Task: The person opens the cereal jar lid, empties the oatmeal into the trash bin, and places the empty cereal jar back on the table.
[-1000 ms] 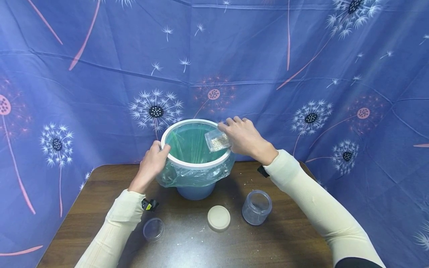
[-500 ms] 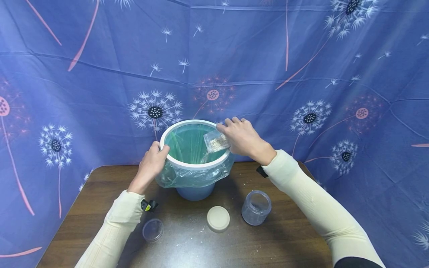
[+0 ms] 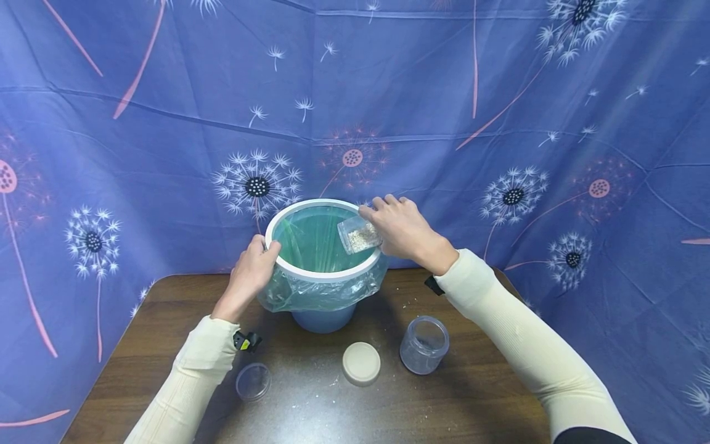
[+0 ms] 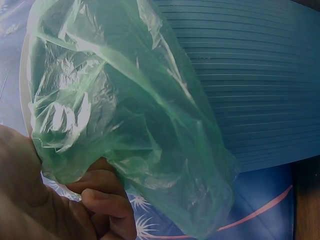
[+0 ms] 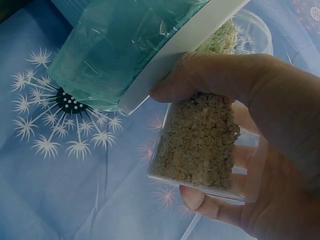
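Observation:
A blue trash bin (image 3: pixel 324 319) with a white rim (image 3: pixel 310 273) stands on the table, lined with a green plastic bag (image 3: pixel 322 299) folded over its outside. My left hand (image 3: pixel 249 271) grips the rim on its left side, thumb on top; in the left wrist view its curled fingers (image 4: pixel 107 200) lie under the bag's edge. Over the right side of the opening, my right hand (image 3: pixel 405 228) holds a clear plastic jar (image 3: pixel 350 236) tipped on its side, mouth toward the bin. Pale flaky grains (image 5: pixel 195 145) lie inside the jar.
A second clear jar (image 3: pixel 424 345) stands upright at the right, uncovered. Nearer me on the table (image 3: pixel 166 351) lie a cream round lid (image 3: pixel 361 362) and a clear lid (image 3: pixel 253 381). Crumbs are scattered about. A blue patterned cloth (image 3: pixel 416 92) hangs close behind the bin.
Half a second ago a faint trickle showed below the jar's mouth; now I see none there in the head view. Both hands, the jar and the bin have hardly moved.

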`<act>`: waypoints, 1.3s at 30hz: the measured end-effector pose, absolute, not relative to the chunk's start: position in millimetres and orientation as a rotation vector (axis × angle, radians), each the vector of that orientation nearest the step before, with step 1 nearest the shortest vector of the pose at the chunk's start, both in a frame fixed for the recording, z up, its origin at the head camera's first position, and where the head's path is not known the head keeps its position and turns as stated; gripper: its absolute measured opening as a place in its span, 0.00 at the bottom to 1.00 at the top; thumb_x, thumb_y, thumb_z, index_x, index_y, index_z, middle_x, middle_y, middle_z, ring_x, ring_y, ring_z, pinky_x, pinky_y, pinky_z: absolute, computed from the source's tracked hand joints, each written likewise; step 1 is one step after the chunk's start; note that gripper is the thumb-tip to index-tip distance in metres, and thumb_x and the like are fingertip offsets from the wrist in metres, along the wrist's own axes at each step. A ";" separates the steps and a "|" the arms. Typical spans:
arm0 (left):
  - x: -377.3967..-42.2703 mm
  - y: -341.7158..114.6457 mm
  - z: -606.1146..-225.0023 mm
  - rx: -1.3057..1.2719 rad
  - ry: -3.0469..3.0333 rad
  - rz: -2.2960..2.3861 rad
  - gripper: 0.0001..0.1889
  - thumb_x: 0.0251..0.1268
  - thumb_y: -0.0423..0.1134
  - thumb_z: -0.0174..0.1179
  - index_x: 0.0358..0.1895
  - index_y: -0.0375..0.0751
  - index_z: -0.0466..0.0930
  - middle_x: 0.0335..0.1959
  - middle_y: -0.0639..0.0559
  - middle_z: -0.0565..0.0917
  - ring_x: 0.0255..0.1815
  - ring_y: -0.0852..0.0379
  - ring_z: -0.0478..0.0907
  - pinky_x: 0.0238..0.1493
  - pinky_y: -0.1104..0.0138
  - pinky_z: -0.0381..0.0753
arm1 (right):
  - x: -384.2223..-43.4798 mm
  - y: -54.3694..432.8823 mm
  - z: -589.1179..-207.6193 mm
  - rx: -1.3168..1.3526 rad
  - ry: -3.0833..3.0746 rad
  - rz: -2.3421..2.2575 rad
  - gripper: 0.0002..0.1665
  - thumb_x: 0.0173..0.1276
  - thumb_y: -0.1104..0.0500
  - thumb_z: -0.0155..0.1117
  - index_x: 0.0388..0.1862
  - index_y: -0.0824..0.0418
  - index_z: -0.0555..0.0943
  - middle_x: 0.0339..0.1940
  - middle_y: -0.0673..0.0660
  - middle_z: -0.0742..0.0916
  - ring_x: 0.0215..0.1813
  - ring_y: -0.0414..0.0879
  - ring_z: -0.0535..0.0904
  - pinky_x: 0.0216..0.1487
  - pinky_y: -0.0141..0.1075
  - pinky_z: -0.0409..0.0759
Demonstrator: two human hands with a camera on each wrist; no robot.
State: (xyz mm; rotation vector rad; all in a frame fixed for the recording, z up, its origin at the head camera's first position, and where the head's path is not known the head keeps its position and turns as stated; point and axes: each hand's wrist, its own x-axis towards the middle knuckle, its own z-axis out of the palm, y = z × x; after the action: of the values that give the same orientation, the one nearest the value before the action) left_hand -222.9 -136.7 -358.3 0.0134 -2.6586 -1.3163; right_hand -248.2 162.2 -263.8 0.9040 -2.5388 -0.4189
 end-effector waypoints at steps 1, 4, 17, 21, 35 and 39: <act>-222.9 -136.8 -358.4 0.014 -2.659 -1.316 0.18 0.79 0.53 0.43 0.46 0.39 0.70 0.38 0.39 0.79 0.42 0.39 0.77 0.42 0.49 0.71 | -248.1 162.2 -263.9 0.905 -2.536 -0.419 0.35 0.54 0.63 0.80 0.63 0.57 0.80 0.46 0.61 0.85 0.43 0.59 0.81 0.40 0.51 0.81; -223.0 -136.7 -358.5 0.017 -2.660 -1.315 0.18 0.79 0.53 0.43 0.46 0.39 0.70 0.38 0.39 0.78 0.42 0.39 0.77 0.42 0.49 0.71 | -248.1 162.4 -264.3 0.911 -2.524 -0.420 0.35 0.54 0.62 0.81 0.62 0.57 0.80 0.45 0.61 0.85 0.42 0.59 0.80 0.39 0.51 0.81; -222.7 -136.1 -358.0 0.017 -2.664 -1.307 0.18 0.79 0.52 0.43 0.46 0.39 0.70 0.37 0.39 0.78 0.41 0.40 0.77 0.41 0.50 0.71 | -248.3 163.1 -264.5 0.921 -2.524 -0.408 0.34 0.54 0.65 0.79 0.62 0.57 0.81 0.45 0.61 0.85 0.42 0.59 0.80 0.39 0.50 0.81; -222.5 -136.0 -357.8 0.016 -2.665 -1.304 0.18 0.79 0.52 0.43 0.46 0.39 0.70 0.37 0.39 0.78 0.41 0.40 0.77 0.41 0.50 0.71 | -247.2 162.9 -263.7 0.925 -2.524 -0.406 0.35 0.54 0.63 0.81 0.63 0.57 0.81 0.45 0.61 0.85 0.43 0.59 0.81 0.39 0.51 0.81; -222.8 -136.1 -359.0 0.021 -2.665 -1.306 0.19 0.79 0.53 0.43 0.49 0.39 0.71 0.39 0.39 0.79 0.43 0.39 0.78 0.43 0.49 0.71 | -248.1 162.2 -264.0 0.940 -2.511 -0.420 0.33 0.56 0.68 0.74 0.62 0.57 0.81 0.45 0.61 0.85 0.43 0.59 0.81 0.38 0.50 0.81; -224.7 -135.8 -360.0 0.020 -2.668 -1.303 0.19 0.79 0.53 0.42 0.48 0.39 0.70 0.39 0.39 0.79 0.43 0.39 0.77 0.43 0.49 0.71 | -248.1 162.4 -263.6 0.940 -2.505 -0.424 0.32 0.57 0.70 0.71 0.62 0.57 0.81 0.45 0.61 0.85 0.42 0.59 0.80 0.38 0.50 0.81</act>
State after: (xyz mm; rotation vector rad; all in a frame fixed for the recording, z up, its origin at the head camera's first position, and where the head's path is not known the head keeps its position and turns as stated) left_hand -224.7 -135.8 -360.0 0.0201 -2.6676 -1.3032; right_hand -248.1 162.4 -263.6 0.9398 -2.5054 -0.4243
